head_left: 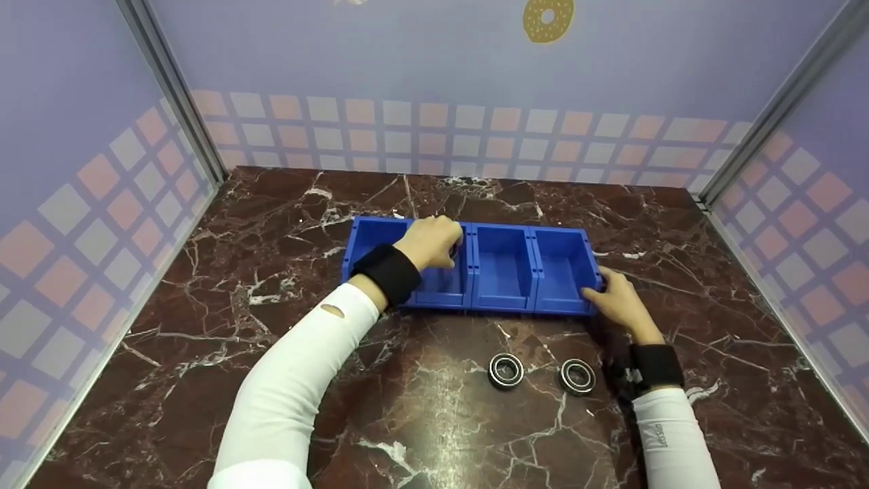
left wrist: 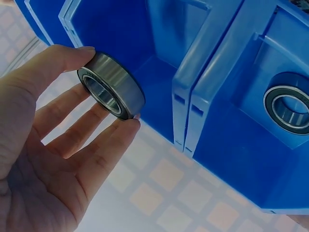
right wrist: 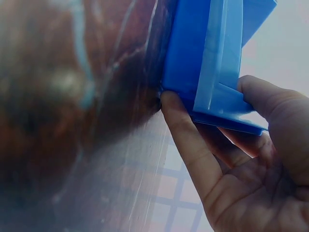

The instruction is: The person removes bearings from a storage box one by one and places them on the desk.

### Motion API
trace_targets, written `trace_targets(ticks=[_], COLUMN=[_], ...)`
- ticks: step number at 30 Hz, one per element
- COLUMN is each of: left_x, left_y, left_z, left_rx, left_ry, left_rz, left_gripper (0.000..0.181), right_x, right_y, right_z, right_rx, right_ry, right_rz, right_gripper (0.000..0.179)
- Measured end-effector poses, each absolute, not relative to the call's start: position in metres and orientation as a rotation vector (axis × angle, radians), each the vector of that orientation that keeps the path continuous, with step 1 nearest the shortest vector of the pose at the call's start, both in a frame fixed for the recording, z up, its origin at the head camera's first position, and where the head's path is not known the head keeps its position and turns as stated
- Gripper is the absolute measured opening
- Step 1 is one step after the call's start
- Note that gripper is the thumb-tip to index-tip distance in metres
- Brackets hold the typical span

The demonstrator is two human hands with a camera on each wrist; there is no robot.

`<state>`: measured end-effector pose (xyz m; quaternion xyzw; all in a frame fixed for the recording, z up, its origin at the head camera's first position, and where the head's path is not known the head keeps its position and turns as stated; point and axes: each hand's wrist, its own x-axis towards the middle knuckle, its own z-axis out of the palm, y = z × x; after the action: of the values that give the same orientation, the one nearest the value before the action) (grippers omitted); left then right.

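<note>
My left hand [head_left: 431, 241] pinches a steel ball bearing [left wrist: 116, 87] between thumb and fingertips. It is over the second compartment from the left of a blue bin row [head_left: 502, 303]. Another bearing [left wrist: 289, 104] lies in the neighbouring compartment, as the left wrist view shows; from the head my wrist partly covers that place. At the row's right end, my right hand [head_left: 619, 299] grips the corner of the end bin [right wrist: 186, 63], thumb on the rim and fingers along the outer side. The two right compartments hold nothing visible.
On the dark marbled table [head_left: 204, 380], in front of the bins, lie two more bearings, a left one [head_left: 506, 371] and a right one [head_left: 577, 377]. Lilac walls with a tile pattern [head_left: 400, 129] enclose the table at the back and both sides.
</note>
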<state>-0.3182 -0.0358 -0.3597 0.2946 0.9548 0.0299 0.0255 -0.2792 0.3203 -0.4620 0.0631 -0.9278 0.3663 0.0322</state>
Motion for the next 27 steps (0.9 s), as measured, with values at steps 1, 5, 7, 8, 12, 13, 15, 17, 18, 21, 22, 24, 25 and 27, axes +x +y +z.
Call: trace_targets(ticks=[1,5,7,8,12,13,15,17,18,21,22,24,25,27], left_x=[-0.318,-0.317,-0.316,-0.316,-0.313,-0.312,-0.311,-0.310,-0.309,-0.306,-0.305,-0.303,-0.302,-0.299], left_y=[-0.036,-0.035,-0.035,-0.035,-0.037,-0.038,-0.039,-0.040,-0.040,-0.041,-0.041,-0.042,-0.042,-0.042], left_z=[-0.359,-0.356,-0.355,-0.354,-0.352,-0.352,-0.351,-0.351,-0.350,-0.349,-0.349,-0.349,-0.349,-0.348], left_rx=[0.913,0.915,0.909,0.910,0.910,0.912,0.916,0.921,0.926,0.948,0.953,0.967,0.973,0.977], left_ry=[2.953,2.953,2.951,2.951,2.942,2.940,2.935,2.929,2.927,2.928,2.928,2.933,2.933,2.936], left_rz=[0.094,0.096,0.095,0.093,0.087,0.084,0.078,0.075,0.074,0.080,0.082,0.078,0.076,0.074], left_gripper=[0.035,0.034,0.033,0.033,0.033,0.033,0.034,0.035,0.035,0.035,0.035,0.035,0.035,0.035], right_x=[-0.279,-0.279,-0.279,-0.279,-0.279,-0.279,-0.280,-0.280,-0.280,-0.280,-0.280,-0.279,-0.279,-0.279], right_y=[0.320,0.321,0.321,0.321,0.321,0.321,0.320,0.320,0.320,0.320,0.320,0.320,0.321,0.321], right_z=[-0.462,-0.462,-0.462,-0.462,-0.462,-0.462,-0.462,-0.462,-0.462,-0.462,-0.462,-0.462,-0.462,-0.462], right_rx=[0.195,0.200,0.196,0.196,0.191,0.192,0.194,0.192,0.192,0.189,0.187,0.187,0.187,0.187], right_ry=[-2.854,-2.849,-2.852,-2.854,-2.864,-2.863,-2.863,-2.862,-2.861,-2.861,-2.861,-2.860,-2.858,-2.854], right_rz=[1.131,1.138,1.135,1.134,1.132,1.135,1.141,1.144,1.146,1.144,1.143,1.144,1.145,1.143], right_gripper=[0.049,0.048,0.048,0.048,0.049,0.049,0.050,0.050,0.050,0.049,0.049,0.048,0.048,0.047])
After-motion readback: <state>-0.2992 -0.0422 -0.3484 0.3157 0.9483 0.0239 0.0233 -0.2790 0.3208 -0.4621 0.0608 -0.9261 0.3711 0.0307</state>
